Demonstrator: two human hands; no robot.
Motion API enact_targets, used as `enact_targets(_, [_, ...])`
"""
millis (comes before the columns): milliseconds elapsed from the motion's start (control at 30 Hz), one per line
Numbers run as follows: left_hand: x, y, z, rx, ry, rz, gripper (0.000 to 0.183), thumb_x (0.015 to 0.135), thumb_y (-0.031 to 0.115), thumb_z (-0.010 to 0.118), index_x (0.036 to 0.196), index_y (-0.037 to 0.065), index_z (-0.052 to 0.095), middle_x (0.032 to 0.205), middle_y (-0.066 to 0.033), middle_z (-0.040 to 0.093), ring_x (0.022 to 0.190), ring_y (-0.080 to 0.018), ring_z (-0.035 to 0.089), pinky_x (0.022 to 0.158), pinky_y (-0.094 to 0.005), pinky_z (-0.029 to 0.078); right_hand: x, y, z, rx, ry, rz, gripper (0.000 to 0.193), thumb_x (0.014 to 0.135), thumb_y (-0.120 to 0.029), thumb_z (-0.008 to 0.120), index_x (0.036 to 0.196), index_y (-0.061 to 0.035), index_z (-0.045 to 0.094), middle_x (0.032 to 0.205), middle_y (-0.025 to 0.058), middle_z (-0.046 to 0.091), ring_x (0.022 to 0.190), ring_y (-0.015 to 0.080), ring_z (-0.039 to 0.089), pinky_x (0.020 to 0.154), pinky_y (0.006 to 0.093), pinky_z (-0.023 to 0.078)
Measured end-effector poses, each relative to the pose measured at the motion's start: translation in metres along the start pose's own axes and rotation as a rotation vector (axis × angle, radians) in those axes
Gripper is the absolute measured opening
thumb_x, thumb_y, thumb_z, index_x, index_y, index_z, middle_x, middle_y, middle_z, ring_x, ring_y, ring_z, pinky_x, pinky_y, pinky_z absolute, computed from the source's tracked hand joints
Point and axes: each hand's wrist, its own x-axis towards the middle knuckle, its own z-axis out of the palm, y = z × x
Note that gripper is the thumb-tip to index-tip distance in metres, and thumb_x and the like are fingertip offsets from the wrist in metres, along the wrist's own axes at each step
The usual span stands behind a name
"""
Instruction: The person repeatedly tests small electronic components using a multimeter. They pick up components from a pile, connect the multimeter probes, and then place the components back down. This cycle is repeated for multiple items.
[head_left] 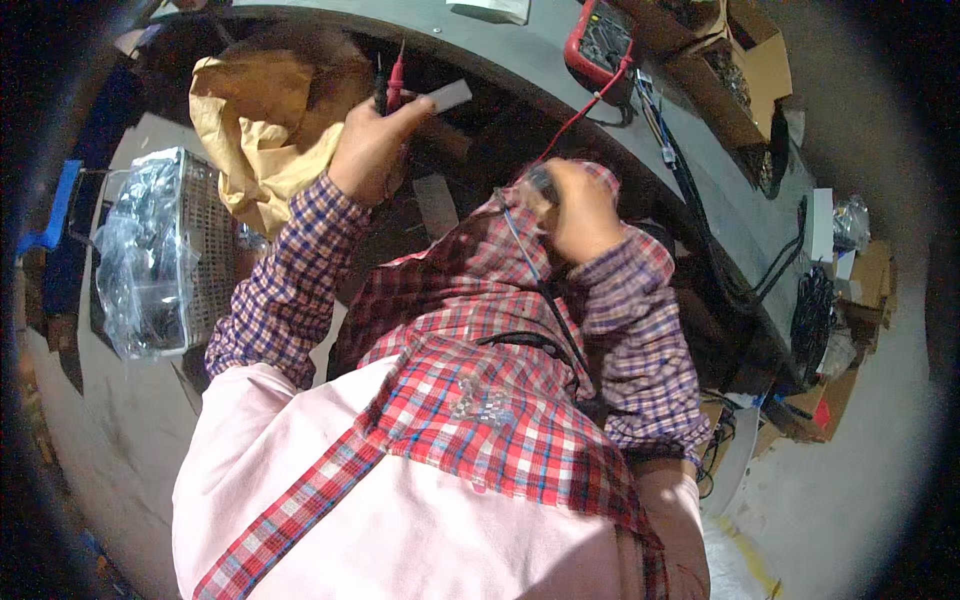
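At the far left a wire basket [205,250] stands on the floor, draped with a clear plastic bag [140,250] of dark small parts. Just right of it a crumpled brown paper bag [255,130] lies beneath the edge of the grey workbench [500,45].

The left hand [372,148] is raised in front of that paper bag, fingers curled shut around two test probes [390,88], one red and one black, held together with their tips pointing up; a small pale flat strip [445,96] sits at its fingertips, and whether the thumb actually pins it cannot be told.

Further right the right hand [578,212] is closed in a fist near the chest, over a small dark object that is mostly hidden; a thin dark cord [548,300] runs down from it across the plaid shirt. A red lead [585,108] climbs from near this hand to the red multimeter [600,40] lying on the workbench, with an open cardboard box [730,75] and a bundle of black cables [700,215] beyond.

Judging by the grip, the probes would serve better separated, one per hand, tips kept apart so they do not short, with the red lead left slack enough that it does not drag the meter off the bench edge
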Motion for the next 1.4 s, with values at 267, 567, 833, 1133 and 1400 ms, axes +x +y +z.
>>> enact_targets(267, [-0.03, -0.041, -0.008, 0.033, -0.01, -0.291, 0.02, 0.085, 0.022, 0.068, 0.088, 0.003, 0.065, 0.076, 0.0022, 0.058, 0.067, -0.0075, 0.049, 0.062, -0.0241, 0.04, -0.029, -0.021, 0.049, -0.139, -0.135, 0.342, 0.017, 0.071, 0.003, 0.06, 0.088, 0.0003, 0.059, 0.097, 0.0236, 0.061, 0.089, 0.0436, 0.06, 0.076, 0.0492, 0.049])
enact_targets(567, [-0.049, -0.017, 0.03, -0.241, -0.537, -0.402, 0.031, 0.086, 0.024, 0.068, 0.11, 0.005, 0.064, 0.065, 0.0091, 0.05, 0.05, -0.0012, 0.036, 0.046, -0.0189, 0.025, 0.042, -0.025, -0.05, 0.817, 0.011, 0.351, 0.024, 0.086, -0.026, 0.064, 0.083, -0.0023, 0.066, 0.065, 0.0006, 0.059, 0.058, 0.0107, 0.053, 0.056, 0.0249, 0.043])
enact_targets(833, [-0.052, 0.001, 0.063, -0.155, -0.178, -0.239, 0.023, 0.086, 0.024, 0.069, 0.093, 0.003, 0.067, 0.065, 0.0062, 0.052, 0.051, -0.003, 0.039, 0.046, -0.0229, 0.028, 0.061, 0.009, -0.037, 0.888, 0.164, 0.461, 0.016, 0.092, -0.017, 0.058, 0.093, -0.0015, 0.058, 0.07, 0.005, 0.061, 0.052, 0.0057, 0.045, 0.045, 0.0208, 0.033])
enact_targets(1133, [-0.044, 0.0, 0.051, -0.557, -0.012, -0.322, 0.019, 0.085, 0.02, 0.069, 0.096, 0.004, 0.066, 0.064, 0.0082, 0.05, 0.05, -0.002, 0.037, 0.045, -0.0206, 0.027, 0.012, 0.02, -0.02, 0.833, 0.504, 0.737, 0.038, 0.093, -0.031, 0.059, 0.067, -0.0032, 0.06, 0.05, -0.0001, 0.049, 0.046, 0.0071, 0.045, 0.041, 0.026, 0.034])
enact_targets(1400, [-0.03, -0.015, 0.048, -0.367, -0.382, -0.573, 0.015, 0.087, 0.024, 0.066, 0.088, 0.01, 0.062, 0.058, 0.0096, 0.041, 0.045, -0.0034, 0.031, 0.042, -0.021, 0.022, 0.005, 0.006, -0.021, 1.17, 0.512, 0.633, 0.016, 0.097, -0.021, 0.051, 0.094, -0.0065, 0.048, 0.073, 0.0018, 0.053, 0.049, 0.0048, 0.04, 0.042, 0.0223, 0.036])
